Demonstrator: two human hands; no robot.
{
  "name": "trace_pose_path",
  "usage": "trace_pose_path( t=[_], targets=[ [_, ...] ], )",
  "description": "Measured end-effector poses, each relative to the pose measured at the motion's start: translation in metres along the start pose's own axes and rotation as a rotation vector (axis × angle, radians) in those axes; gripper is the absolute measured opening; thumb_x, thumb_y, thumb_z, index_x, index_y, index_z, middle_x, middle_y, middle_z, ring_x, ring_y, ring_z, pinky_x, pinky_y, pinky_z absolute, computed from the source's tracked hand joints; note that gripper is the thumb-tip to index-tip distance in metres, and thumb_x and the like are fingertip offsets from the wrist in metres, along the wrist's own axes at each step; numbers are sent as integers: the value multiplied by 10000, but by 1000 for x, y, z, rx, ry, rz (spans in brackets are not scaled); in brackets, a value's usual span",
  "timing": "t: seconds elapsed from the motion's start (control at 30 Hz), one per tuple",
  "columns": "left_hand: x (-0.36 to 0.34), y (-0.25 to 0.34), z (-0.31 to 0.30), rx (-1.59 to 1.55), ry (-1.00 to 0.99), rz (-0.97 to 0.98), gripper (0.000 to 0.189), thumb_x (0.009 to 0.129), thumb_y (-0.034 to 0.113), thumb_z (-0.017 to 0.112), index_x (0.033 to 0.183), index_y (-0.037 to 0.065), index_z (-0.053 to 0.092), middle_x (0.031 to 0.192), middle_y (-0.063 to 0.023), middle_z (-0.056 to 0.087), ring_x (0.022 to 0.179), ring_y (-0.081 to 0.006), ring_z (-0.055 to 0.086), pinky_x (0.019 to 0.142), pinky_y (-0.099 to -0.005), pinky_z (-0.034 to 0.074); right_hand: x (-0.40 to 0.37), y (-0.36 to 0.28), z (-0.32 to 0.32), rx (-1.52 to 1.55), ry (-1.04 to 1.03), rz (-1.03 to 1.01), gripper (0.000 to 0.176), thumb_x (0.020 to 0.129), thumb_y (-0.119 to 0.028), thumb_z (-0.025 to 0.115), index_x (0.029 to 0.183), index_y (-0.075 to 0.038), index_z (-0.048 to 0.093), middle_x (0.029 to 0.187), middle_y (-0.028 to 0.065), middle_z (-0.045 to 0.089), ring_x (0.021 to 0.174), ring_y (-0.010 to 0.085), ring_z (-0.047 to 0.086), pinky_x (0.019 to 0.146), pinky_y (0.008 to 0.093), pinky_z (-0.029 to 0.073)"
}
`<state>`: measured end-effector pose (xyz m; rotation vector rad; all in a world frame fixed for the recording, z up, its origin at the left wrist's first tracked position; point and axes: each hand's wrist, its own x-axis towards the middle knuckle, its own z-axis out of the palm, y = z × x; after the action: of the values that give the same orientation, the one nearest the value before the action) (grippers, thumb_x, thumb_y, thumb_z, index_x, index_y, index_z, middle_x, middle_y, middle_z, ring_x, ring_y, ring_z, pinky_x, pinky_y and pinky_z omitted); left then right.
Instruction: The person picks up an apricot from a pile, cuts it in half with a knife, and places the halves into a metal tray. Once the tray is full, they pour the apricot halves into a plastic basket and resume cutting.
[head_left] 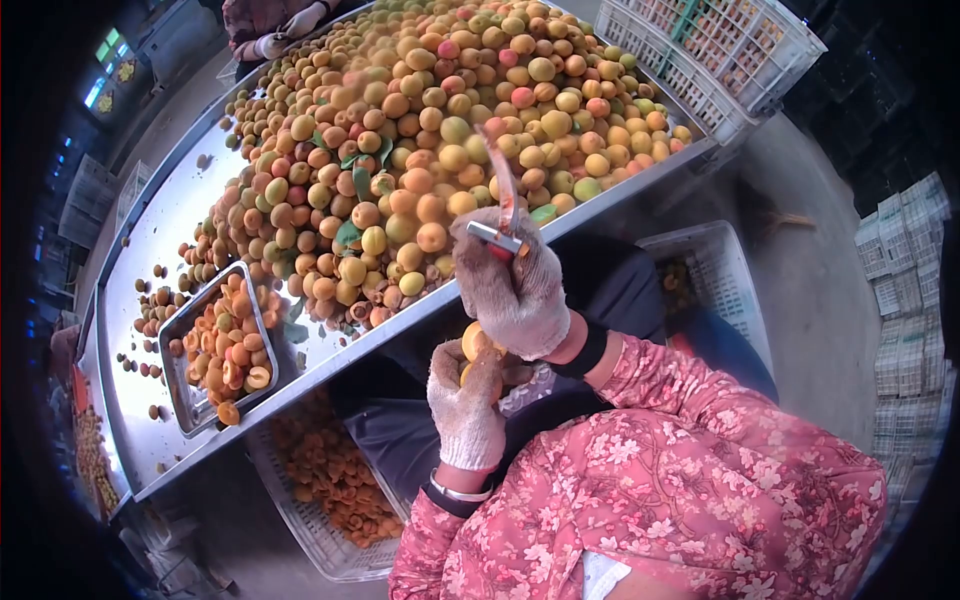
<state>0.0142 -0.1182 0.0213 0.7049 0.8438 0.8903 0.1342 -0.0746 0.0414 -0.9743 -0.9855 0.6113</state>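
My left hand (465,410), in a worn white knit glove, is closed around an apricot (474,342). Orange flesh shows between its fingers, and the apricot looks cut or split. Just above it, my right hand (515,285), in a stained glove, is closed on a knife (503,180). The thin curved blade points up over the fruit pile, and a metal piece and some red show at the grip. Whether the right fingers also touch the apricot is hard to tell. A large heap of whole apricots (420,130) lies on the metal table (225,165) ahead.
A metal tray (183,385) of apricot halves stands at the table's near edge. Below it is a crate (310,545) full of halves. Another crate (725,270) is beside my legs. Stacked crates (720,55) stand at the table's end. Another person's gloved hands (290,30) are across the table.
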Motion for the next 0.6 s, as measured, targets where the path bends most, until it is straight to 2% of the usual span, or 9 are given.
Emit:
trace_pose_path(
  t=[0.03, 0.17, 0.23, 0.27, 0.33, 0.37, 0.47, 0.6],
  targets=[
    [0, -1, 0, 2, -4, -13, 278, 926, 174, 628, 1059, -24, 484, 977, -148, 627, 799, -224, 672, 694, -338, 580, 0, 0, 0, -91, -36, -107, 217, 921, -83, 643, 1108, -20, 553, 801, 52, 612, 681, 143, 613, 625, 257, 483],
    [0, -3, -1, -19, 16, -43, 269, 922, 165, 626, 1064, -17, 487, 973, -154, 626, 788, -228, 671, 692, -340, 580, 0, -4, 0, -181, -69, -172, 217, 922, -77, 640, 1113, -23, 551, 781, 56, 600, 684, 155, 615, 639, 268, 490],
    [1, -4, -2, -28, 17, -51, 268, 924, 164, 624, 1064, -20, 488, 975, -155, 628, 788, -230, 672, 687, -337, 580, -1, 0, -1, -72, -67, 23, 196, 932, -82, 634, 1099, -31, 545, 768, 25, 590, 641, 120, 588, 595, 252, 473],
    [0, -5, -2, -38, 20, -57, 267, 926, 164, 621, 1064, -22, 489, 977, -156, 629, 789, -233, 673, 683, -335, 580, 0, 2, 0, -72, -67, 25, 196, 932, -82, 634, 1099, -31, 545, 768, 25, 590, 641, 120, 588, 595, 252, 473],
    [-1, -3, 1, -33, 40, -49, 269, 930, 164, 617, 1070, -27, 489, 982, -156, 631, 792, -233, 675, 674, -330, 579, 5, 3, 6, 284, 16, 91, 148, 949, -107, 624, 1069, -62, 551, 757, -18, 577, 593, 64, 535, 539, 209, 430],
    [-2, -1, 3, -31, 56, -39, 271, 934, 165, 612, 1076, -32, 490, 988, -157, 633, 795, -234, 677, 665, -326, 578, 8, -4, 1, 393, 34, 305, 127, 960, -159, 624, 1052, -100, 561, 751, -50, 565, 549, 18, 482, 488, 177, 386],
    [-4, 1, 3, -12, 26, -18, 290, 940, 171, 604, 1095, -46, 492, 1006, -165, 633, 806, -236, 680, 653, -321, 577, 12, -6, -1, 503, 142, 427, 141, 958, -199, 633, 1061, -125, 570, 726, -57, 550, 515, 13, 471, 455, 174, 382],
    [-6, 3, 2, -3, 15, -43, 330, 939, 178, 610, 1144, -53, 495, 1009, -160, 634, 818, -229, 680, 649, -317, 577, 11, -5, -8, 531, 120, 476, 153, 952, -205, 642, 1061, -123, 571, 734, -59, 552, 516, 14, 481, 452, 184, 399]
  ],
)
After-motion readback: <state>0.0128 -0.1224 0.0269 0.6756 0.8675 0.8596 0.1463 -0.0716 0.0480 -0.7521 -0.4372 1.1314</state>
